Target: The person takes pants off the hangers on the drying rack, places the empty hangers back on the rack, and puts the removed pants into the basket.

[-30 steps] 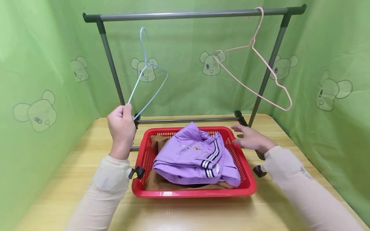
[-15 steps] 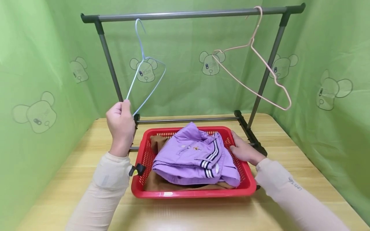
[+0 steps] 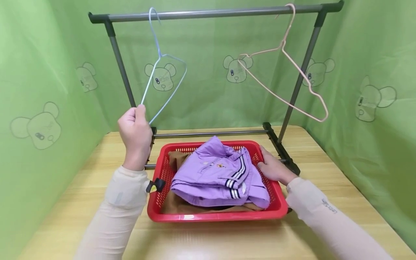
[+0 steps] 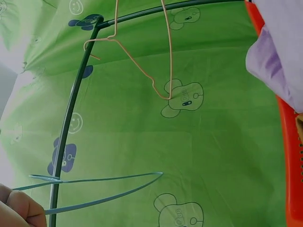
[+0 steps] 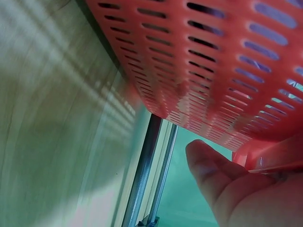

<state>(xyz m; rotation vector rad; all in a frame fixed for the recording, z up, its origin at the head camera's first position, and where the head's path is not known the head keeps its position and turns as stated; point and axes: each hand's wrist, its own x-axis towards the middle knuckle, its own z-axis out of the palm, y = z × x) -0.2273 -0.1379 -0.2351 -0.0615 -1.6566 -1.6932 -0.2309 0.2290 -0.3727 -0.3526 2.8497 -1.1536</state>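
My left hand (image 3: 135, 131) is raised on the left and grips a light blue wire hanger (image 3: 150, 80) by its lower corner. The hanger's hook overlaps the rack's top rail (image 3: 208, 14); whether its weight hangs there I cannot tell. On the right, my right hand (image 3: 274, 168) holds the rim of the red basket (image 3: 217, 217), its fingers outside the wall in the right wrist view. Inside the basket, a folded purple garment (image 3: 201, 175) with striped trim lies on top of a brown garment (image 3: 175, 204).
A pink wire hanger (image 3: 296, 68) hangs from the right part of the rail. The rack's dark feet (image 3: 283, 151) stand on the wooden table (image 3: 81, 191) behind the basket. Green fabric walls (image 3: 35, 72) with bear prints enclose the table at the sides and back.
My left hand has lifted the blue hanger, so its hook rose from below the rail to the rail's height. My right hand has moved left onto the basket's right rim.
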